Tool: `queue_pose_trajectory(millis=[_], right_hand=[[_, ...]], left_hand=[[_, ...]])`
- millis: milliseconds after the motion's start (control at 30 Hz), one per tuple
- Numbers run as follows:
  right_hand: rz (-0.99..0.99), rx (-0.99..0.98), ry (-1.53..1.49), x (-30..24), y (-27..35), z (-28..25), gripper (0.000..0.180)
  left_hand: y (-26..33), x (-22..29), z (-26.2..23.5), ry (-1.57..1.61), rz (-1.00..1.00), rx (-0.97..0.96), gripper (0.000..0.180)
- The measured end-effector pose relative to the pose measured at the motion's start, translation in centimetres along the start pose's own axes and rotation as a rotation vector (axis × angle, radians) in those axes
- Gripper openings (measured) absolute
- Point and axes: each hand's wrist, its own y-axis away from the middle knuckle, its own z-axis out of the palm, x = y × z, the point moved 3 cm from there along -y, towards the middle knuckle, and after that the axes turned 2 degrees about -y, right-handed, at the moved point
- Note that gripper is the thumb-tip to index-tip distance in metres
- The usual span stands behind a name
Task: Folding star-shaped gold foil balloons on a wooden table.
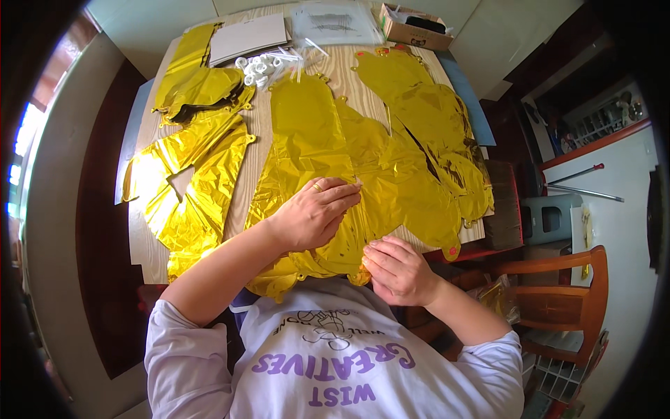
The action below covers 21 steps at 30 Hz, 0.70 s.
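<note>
Several flat gold foil balloons lie over a wood-grain table. My left hand (317, 213), with a ring on one finger, rests over the middle foil balloon (305, 129). Its fingers are pressed together in a pinch, and a small pale bit shows at the tips; I cannot make out what it is. Closer to my body, my right hand (401, 271) is closed on the near edge of the gold foil, its fingertips gathered around a small tab there. The thumbs are mostly hidden.
Another crinkled foil balloon (213, 195) with a central hole lies at left. White rings (258, 70) and thin white sticks sit behind, near grey-white sheets (249, 38), a clear plastic sheet (333, 24) and a cardboard box (417, 28). A wooden chair (597, 300) stands at right.
</note>
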Motion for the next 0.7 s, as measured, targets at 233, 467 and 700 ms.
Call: queue_pose_trajectory(millis=[233, 467, 700], right_hand=[[0.066, -0.108, -0.254, 1.5, -3.4, -1.9, 0.031], [0.114, -0.130, -0.332, 2.4, -4.1, -2.1, 0.026], [0.374, 0.071, -0.449, 5.9, -6.1, -4.1, 0.016]], left_hand=[[-0.3, -0.2, -1.3, 0.251, -0.137, -0.036, 0.051], [0.7, -2.7, -5.6, 0.070, -0.298, 0.157, 0.042], [3.0, -3.3, -5.5, -0.078, -0.357, 0.142, 0.044]])
